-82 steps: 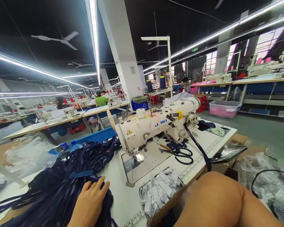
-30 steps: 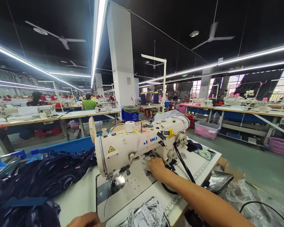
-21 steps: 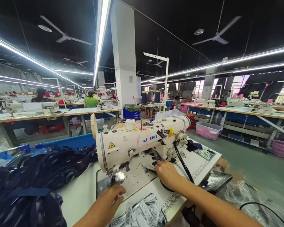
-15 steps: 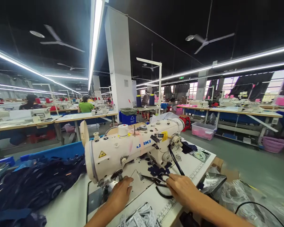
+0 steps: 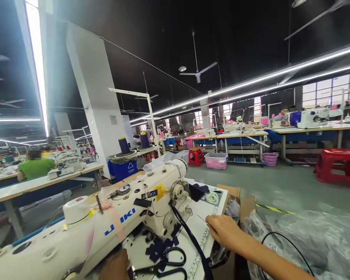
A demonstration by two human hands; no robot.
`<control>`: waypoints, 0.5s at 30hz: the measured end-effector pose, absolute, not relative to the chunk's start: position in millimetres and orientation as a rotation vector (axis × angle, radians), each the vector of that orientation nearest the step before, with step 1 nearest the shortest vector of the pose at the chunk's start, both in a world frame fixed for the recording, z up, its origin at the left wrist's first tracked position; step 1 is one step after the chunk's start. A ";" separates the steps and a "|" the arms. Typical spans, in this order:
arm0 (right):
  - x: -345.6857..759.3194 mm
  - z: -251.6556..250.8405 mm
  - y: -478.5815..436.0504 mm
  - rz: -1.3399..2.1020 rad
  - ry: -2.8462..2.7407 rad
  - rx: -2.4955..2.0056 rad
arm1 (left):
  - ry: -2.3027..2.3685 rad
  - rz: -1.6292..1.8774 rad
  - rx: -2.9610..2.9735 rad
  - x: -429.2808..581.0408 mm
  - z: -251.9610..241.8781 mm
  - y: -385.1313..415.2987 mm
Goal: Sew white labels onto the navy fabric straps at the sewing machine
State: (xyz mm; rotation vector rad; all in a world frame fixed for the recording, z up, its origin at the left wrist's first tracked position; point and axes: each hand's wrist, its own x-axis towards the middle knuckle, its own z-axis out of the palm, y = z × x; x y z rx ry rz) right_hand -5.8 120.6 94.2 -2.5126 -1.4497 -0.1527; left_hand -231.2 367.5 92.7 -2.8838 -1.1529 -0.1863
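Observation:
My right hand [image 5: 223, 232] is closed in a pinch over the right part of the sewing table [image 5: 196, 249]. A thin, pointed tool sticks out from its fingertips, too fine to name. My left hand [image 5: 116, 266] is at the bottom, in shadow beside the arm of a white sewing machine [image 5: 111, 229]; its fingers are hidden. Black-handled scissors [image 5: 172, 264] lie on the table between the hands. Small dark-blue fabric scraps [image 5: 157, 247] are scattered behind them. A dark strap [image 5: 191, 237] hangs from the machine head across the table edge.
Clear plastic bags [image 5: 315, 241] and a cardboard box [image 5: 247, 202] are right of the table. A coil of pale cord [image 5: 212, 197] lies at the table's far corner. Red stools [image 5: 340, 167] stand on the floor. A person in green [image 5: 36, 168] sits at the left.
The view has swung right. My right hand has moved off the scissors, which now lie on the table. My left hand has come lower in the view and is darker.

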 end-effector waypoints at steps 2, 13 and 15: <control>-2.2 97.7 136.0 -0.105 -1.482 -2.560 | -1.248 -0.335 -2.943 -233.3 92.9 363.5; -3.0 91.6 155.4 -0.108 -1.612 -2.412 | -1.433 -0.880 -3.259 -312.1 83.1 307.7; -25.5 99.9 149.1 -0.162 -1.718 -2.215 | -1.411 -0.995 -3.363 -334.3 93.4 294.8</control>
